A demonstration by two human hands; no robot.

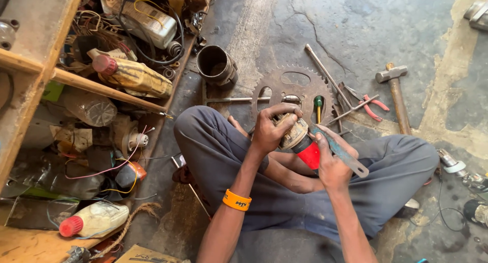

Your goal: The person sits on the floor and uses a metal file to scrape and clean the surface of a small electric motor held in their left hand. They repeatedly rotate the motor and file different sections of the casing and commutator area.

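- We are closing our left hand point(272, 127) over the top of a grimy, cylindrical motor part point(295, 135), fingers curled around its upper end.
- We are gripping the part's red lower end point(310, 155) with our right hand point(330, 164), and the same hand is pinning a flat blue-grey spanner point(341, 153) against it.
- We are holding the part above our crossed legs in grey trousers point(386, 187), just in front of a rusty sprocket point(292, 90) lying on the concrete floor point(366, 24).
- We are wearing an orange wristband point(237, 200) on the left forearm.
- Just beyond the sprocket, a green-handled screwdriver point(318, 106), long metal rods point(328, 75), red-handled pliers point(373, 106) and a hammer point(396, 93) are lying on the floor.
- A dark metal cylinder point(216, 65) is sitting near the sprocket.
- To our left, a wooden shelf point(35, 54) is holding bottles point(133, 76), wires and parts.
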